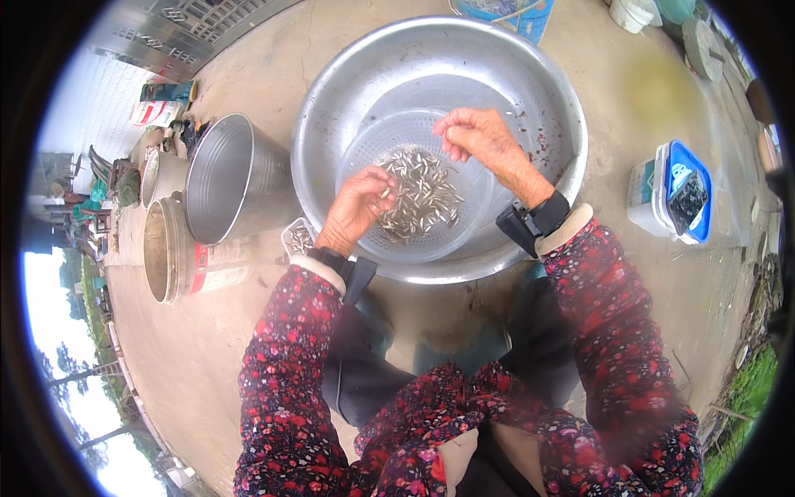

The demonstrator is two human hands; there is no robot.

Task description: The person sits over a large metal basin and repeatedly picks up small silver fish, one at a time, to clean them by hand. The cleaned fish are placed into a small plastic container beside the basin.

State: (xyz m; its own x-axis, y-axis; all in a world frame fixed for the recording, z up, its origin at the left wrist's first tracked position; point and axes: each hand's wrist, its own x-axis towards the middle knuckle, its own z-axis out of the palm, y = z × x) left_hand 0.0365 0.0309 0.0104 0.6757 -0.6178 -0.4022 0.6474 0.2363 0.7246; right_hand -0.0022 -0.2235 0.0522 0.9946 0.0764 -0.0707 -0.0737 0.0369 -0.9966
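Note:
Before me a wide metal basin (435, 53) holds a pale plastic colander (472, 214) with a heap of small silvery fish (422, 192) in it. My left hand (362, 202) is over the colander's left side, its fingertips curled around what looks like one small fish (386, 193), partly hidden by the fingers. Above the far right part of the colander is my right hand (478, 140), fingers curled together, with nothing plainly visible in them. Small reddish scraps (539, 140) stick to the basin's right inner wall. Both wrists wear black straps.
Left of the basin are a tilted-looking metal bucket (220, 180), a plastic pail (164, 251) and a small white basket (300, 238) of fish. A blue-lidded tub (671, 192) with a dark phone-like slab (687, 200) on it stands right. Behind the basin is a blue container (528, 22).

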